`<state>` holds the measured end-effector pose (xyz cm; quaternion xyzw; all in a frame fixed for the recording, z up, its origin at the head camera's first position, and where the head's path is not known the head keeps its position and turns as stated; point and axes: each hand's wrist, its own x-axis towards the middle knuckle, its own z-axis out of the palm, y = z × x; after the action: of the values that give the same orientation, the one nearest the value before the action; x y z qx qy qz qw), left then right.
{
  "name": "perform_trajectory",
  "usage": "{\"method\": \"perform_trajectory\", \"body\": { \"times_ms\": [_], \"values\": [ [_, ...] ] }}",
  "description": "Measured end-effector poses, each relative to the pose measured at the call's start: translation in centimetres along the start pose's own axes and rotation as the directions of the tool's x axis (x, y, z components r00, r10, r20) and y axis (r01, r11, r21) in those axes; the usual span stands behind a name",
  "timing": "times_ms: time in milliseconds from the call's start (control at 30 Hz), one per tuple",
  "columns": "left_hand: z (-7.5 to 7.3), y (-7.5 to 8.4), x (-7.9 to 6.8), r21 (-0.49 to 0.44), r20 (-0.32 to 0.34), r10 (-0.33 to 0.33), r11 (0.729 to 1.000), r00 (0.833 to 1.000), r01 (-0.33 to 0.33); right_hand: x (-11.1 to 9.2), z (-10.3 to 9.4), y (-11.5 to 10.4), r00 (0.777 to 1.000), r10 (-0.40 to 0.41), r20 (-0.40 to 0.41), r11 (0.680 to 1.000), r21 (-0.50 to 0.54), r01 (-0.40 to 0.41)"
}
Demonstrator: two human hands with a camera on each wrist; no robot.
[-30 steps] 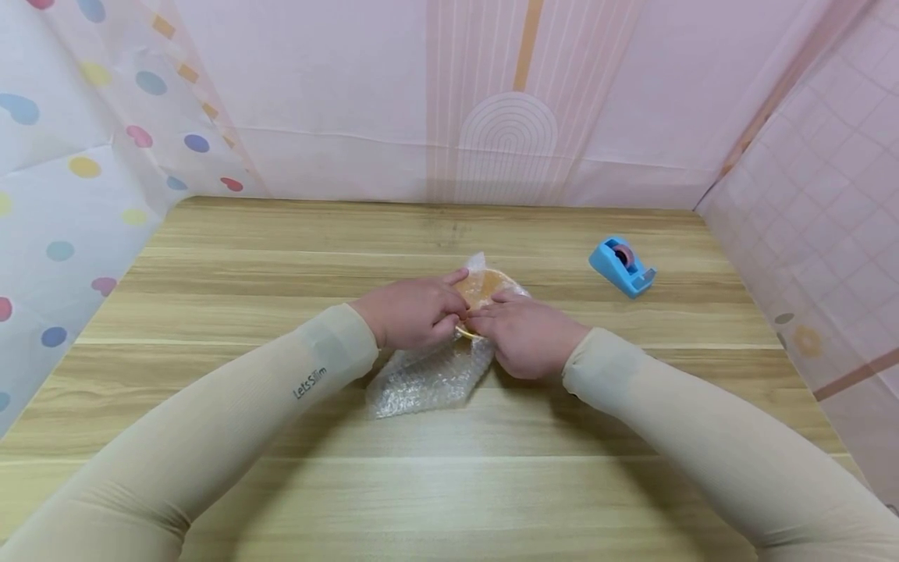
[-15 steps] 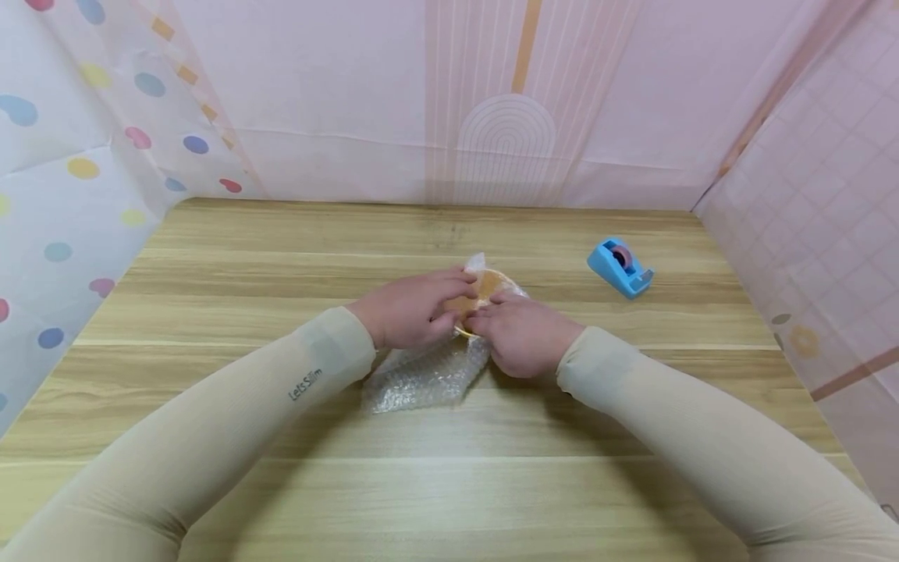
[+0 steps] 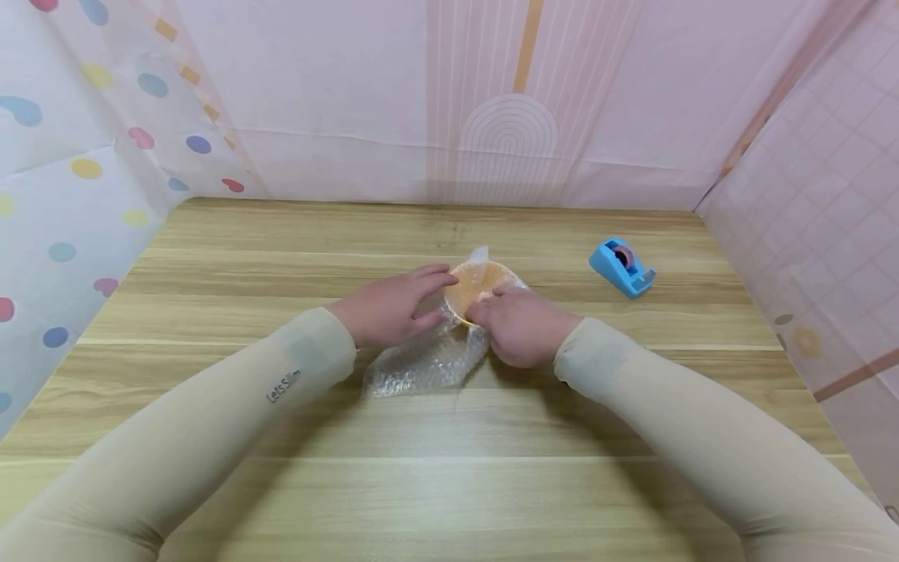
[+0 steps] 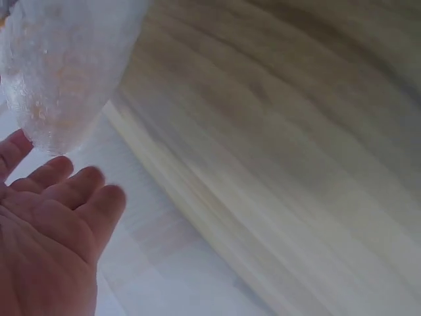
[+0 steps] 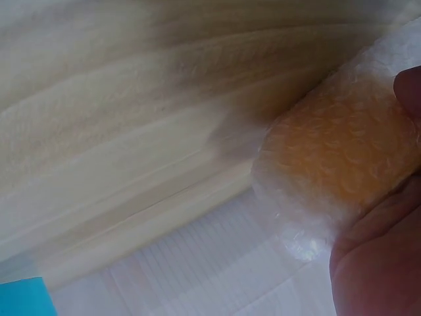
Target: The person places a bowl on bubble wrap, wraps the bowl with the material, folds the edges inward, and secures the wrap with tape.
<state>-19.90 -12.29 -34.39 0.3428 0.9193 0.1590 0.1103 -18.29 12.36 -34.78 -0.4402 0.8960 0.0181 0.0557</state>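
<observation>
An orange bowl stands at the middle of the table, its outside covered in bubble wrap. One flap of the wrap spreads over the table toward the person, and another sticks up past the far rim. My right hand grips the near right side of the bowl, fingers inside over the rim and the wrap; in the right wrist view the wrapped wall lies between thumb and fingers. At the bowl's left, my left hand has its fingers spread, fingertips near the rim. Its palm shows in the left wrist view, just beside the wrap.
A blue tape dispenser with a roll of tape stands at the back right of the wooden table. Patterned sheets close off the back and both sides.
My left hand has drawn back left from inside the bowl, and its fingers have spread. More of the bowl's inside shows. The right hand stays at the rim as the bowl shifts slightly away.
</observation>
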Motion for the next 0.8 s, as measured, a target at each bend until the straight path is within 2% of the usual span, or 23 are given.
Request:
{"method": "perform_trajectory", "body": {
  "times_ms": [233, 467, 800],
  "values": [
    [-0.4, -0.2, -0.9, -0.067, 0.045, -0.098, 0.993, 0.994, 0.101, 0.2, 0.0, 0.5, 0.999, -0.014, -0.033, 1.000, -0.021, 0.014],
    [-0.7, -0.8, -1.5, -0.096, 0.147, -0.207, 0.970, 0.967, 0.222, 0.5, 0.1, 1.1, 1.000, -0.002, -0.031, 1.000, -0.016, 0.002],
    [-0.3, -1.4, -2.0, -0.142, 0.213, -0.235, 0.953, 0.948, 0.268, 0.8, -0.1, 1.7, 0.999, 0.049, 0.000, 0.998, 0.038, -0.049]
  ]
}}
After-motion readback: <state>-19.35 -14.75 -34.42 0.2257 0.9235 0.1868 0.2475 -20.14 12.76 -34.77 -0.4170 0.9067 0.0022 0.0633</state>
